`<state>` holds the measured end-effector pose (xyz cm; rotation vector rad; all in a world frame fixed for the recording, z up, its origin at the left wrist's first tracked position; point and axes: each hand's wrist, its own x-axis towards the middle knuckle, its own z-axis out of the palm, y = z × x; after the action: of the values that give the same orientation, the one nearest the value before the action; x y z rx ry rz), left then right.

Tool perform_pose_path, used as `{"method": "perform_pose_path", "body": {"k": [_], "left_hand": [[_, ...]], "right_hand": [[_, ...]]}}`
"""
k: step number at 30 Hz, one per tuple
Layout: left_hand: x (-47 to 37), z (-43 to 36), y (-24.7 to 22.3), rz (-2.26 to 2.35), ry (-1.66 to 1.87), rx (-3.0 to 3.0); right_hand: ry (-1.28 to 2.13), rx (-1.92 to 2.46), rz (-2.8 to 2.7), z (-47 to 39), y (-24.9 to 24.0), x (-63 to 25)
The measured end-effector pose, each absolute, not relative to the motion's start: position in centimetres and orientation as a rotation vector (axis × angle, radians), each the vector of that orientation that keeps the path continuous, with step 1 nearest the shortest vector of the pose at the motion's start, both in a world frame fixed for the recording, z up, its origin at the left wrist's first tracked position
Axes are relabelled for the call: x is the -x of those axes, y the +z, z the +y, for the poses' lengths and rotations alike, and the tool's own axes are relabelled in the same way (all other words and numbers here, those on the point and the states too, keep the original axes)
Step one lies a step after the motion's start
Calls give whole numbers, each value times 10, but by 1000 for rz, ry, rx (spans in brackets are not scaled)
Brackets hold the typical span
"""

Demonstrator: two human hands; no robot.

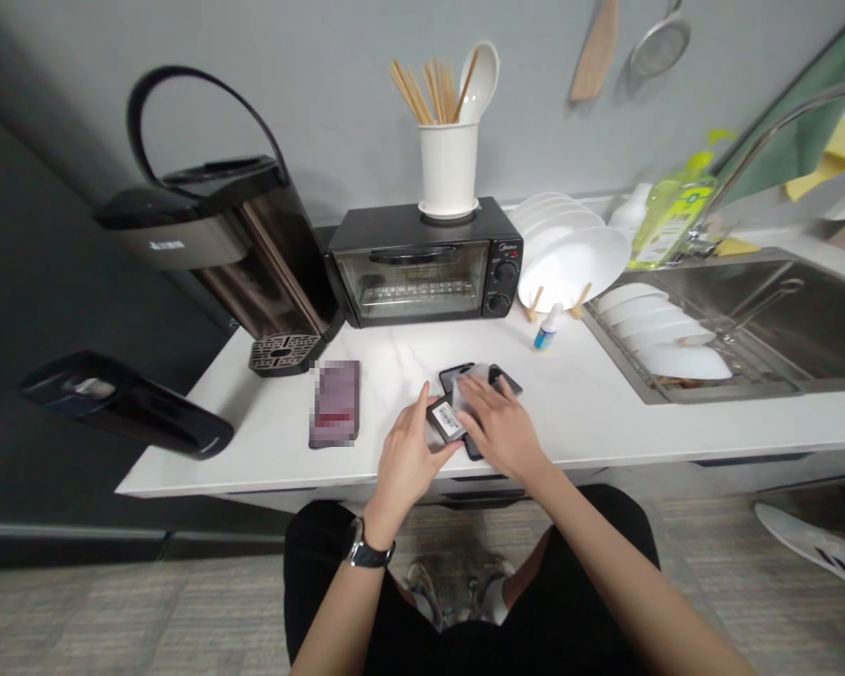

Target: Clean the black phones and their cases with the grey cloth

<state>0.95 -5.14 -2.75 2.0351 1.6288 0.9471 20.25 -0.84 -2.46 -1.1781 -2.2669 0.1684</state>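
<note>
My left hand (pixel 409 446), with a watch on its wrist, grips the edge of a small dark flat block with a white barcode label (pixel 449 420) between thumb and fingers. Its exact kind does not show. My right hand (pixel 501 427) presses a thin pale wipe (pixel 462 387) at the block's right side, fingers bent over it. Beneath and behind both hands lie dark phone-like devices (pixel 511 381), partly hidden by the hands and the wipe. Left of my hands a purple, blurred-out phone-shaped item (pixel 336 404) lies flat on the white counter (pixel 268 446).
A small spray bottle (pixel 547 329) stands right of the hands. Behind are a toaster oven (pixel 422 282) with a white utensil holder (pixel 449 169), and plates (pixel 574 268) in a rack. A water dispenser (pixel 253 253) and black cylinder (pixel 133 404) stand left, a sink (pixel 781 310) right.
</note>
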Motion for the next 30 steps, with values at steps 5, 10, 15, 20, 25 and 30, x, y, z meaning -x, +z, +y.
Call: {"method": "perform_pose_path", "body": {"k": [5, 10, 15, 20, 25, 30], "left_hand": [[-4, -51, -28, 1693, 896, -1991], [-7, -50, -25, 1626, 950, -2015], [-11, -48, -22, 1603, 979, -2018], [-9, -48, -26, 1583, 990, -2027], [-4, -49, -30, 1607, 920, -2039], [-7, -51, -25, 1602, 917, -2045]], "right_hand": [[312, 893, -2482, -40, -17, -192], [196, 1021, -2454, -42, -24, -239], [12, 1271, -2348, -10, -27, -265], [68, 1253, -2318, -3, -20, -223], [198, 1029, -2444, -39, -17, -182], [234, 1008, -2456, -59, -22, -210]]}}
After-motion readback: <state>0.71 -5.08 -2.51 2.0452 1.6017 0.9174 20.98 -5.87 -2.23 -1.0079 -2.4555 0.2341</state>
